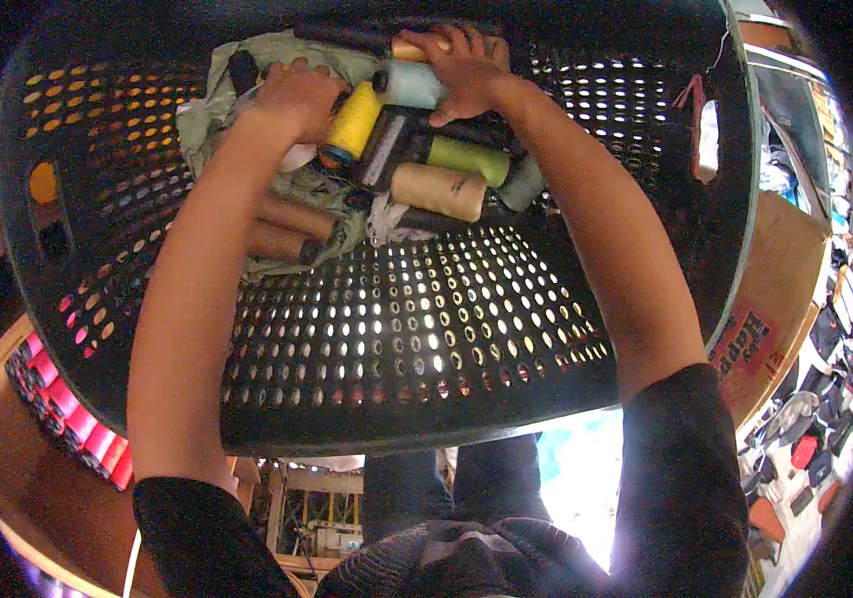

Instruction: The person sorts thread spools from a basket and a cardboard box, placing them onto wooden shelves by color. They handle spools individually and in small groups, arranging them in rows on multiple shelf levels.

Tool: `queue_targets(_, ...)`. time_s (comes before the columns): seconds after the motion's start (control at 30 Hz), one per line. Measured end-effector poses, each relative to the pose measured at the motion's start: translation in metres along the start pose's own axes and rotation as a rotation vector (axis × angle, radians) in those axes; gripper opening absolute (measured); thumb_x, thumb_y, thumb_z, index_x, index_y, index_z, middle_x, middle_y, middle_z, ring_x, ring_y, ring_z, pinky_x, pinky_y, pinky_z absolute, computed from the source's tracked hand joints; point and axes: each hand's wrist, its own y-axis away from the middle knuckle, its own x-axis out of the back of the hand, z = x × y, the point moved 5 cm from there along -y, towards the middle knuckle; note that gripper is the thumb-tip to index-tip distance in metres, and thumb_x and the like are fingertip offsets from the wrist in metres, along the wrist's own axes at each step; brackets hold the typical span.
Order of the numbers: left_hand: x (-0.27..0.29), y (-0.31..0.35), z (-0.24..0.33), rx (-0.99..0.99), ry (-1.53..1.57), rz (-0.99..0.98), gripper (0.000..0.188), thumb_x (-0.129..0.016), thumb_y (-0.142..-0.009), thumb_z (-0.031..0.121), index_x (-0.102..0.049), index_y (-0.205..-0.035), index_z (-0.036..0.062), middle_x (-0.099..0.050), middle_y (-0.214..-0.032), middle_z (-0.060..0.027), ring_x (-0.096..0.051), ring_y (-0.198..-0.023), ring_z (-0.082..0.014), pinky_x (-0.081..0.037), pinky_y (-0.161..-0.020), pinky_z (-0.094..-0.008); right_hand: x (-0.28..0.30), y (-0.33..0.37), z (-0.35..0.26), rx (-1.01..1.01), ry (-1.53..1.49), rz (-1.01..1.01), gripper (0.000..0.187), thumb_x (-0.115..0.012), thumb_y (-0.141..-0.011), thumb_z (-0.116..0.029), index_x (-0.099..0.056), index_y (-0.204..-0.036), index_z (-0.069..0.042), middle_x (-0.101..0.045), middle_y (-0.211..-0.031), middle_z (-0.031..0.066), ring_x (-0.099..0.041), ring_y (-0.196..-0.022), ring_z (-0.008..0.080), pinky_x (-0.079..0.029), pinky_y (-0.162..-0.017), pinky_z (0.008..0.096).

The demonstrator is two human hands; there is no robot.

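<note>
Both my arms reach down into a large black perforated plastic basket (426, 424) holding several thread spools. My left hand (302, 98) is curled, fingers bent, at the left of the pile beside a yellow spool (357, 120); whatever lies under its fingers is hidden. Spread wide, my right hand (466, 75) rests over a light blue spool (412, 84) and a tan-orange spool (420, 46) at the back. Closer to me lie a green spool (468, 160), a beige spool (436, 191) and brown spools (282, 231). Crumpled grey-green plastic (202, 110) lines the left side.
Pink thread spools (73, 419) stand in a row outside the basket at the lower left. A cardboard box (780, 279) is against its right side. Farther right is a jumble of small items (805, 448). The basket's near rim curves in front of my body.
</note>
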Motion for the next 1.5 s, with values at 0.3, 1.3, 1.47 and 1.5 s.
queue_targets(0.3, 0.027, 0.000, 0.003, -0.071, 0.233, 0.352, 0.031, -0.066, -0.077, 0.012, -0.064, -0.107, 0.0073, -0.065, -0.116, -0.0175, -0.061, -0.111, -0.0376, -0.050, -0.094, -0.0479, 0.001, -0.012, 0.014, 0.088, -0.126, -0.076, 0.127, -0.092, -0.049, -0.053, -0.026, -0.156, -0.029, -0.034, -0.156, 0.0195, -0.028, -0.144, 0.0452, -0.026, -0.115, 0.0603)
queue_targets(1.3, 0.039, 0.054, -0.138, -0.055, 0.170, 0.660, 0.037, -0.063, -0.074, 0.001, -0.063, -0.110, 0.0110, -0.066, -0.109, -0.0154, -0.062, -0.109, -0.0374, -0.050, -0.092, -0.0479, 0.021, -0.067, 0.096, -0.018, -0.372, 0.255, 0.027, -0.072, -0.076, -0.020, -0.077, -0.099, -0.007, -0.074, -0.100, 0.0157, -0.071, -0.096, 0.0315, -0.056, -0.086, 0.0415)
queue_targets(1.47, 0.004, 0.051, -0.184, 0.019, 0.301, 0.586, 0.037, -0.063, -0.079, 0.002, -0.061, -0.115, 0.0091, -0.067, -0.111, -0.0167, -0.063, -0.110, -0.0375, -0.050, -0.094, -0.0466, 0.022, -0.062, 0.057, 0.065, -0.361, 0.288, 0.027, -0.068, -0.078, -0.021, -0.074, -0.098, -0.003, -0.072, -0.096, 0.0204, -0.069, -0.093, 0.0388, -0.056, -0.082, 0.0450)
queue_targets(1.5, 0.000, 0.049, -0.177, 0.007, 0.352, 0.591, 0.035, -0.064, -0.080, 0.005, -0.061, -0.114, 0.0085, -0.067, -0.110, -0.0173, -0.063, -0.109, -0.0380, -0.050, -0.094, -0.0470, 0.026, -0.057, 0.040, 0.100, -0.338, 0.244, 0.029, -0.068, -0.080, -0.023, -0.073, -0.098, -0.001, -0.072, -0.096, 0.0219, -0.069, -0.094, 0.0401, -0.056, -0.081, 0.0456)
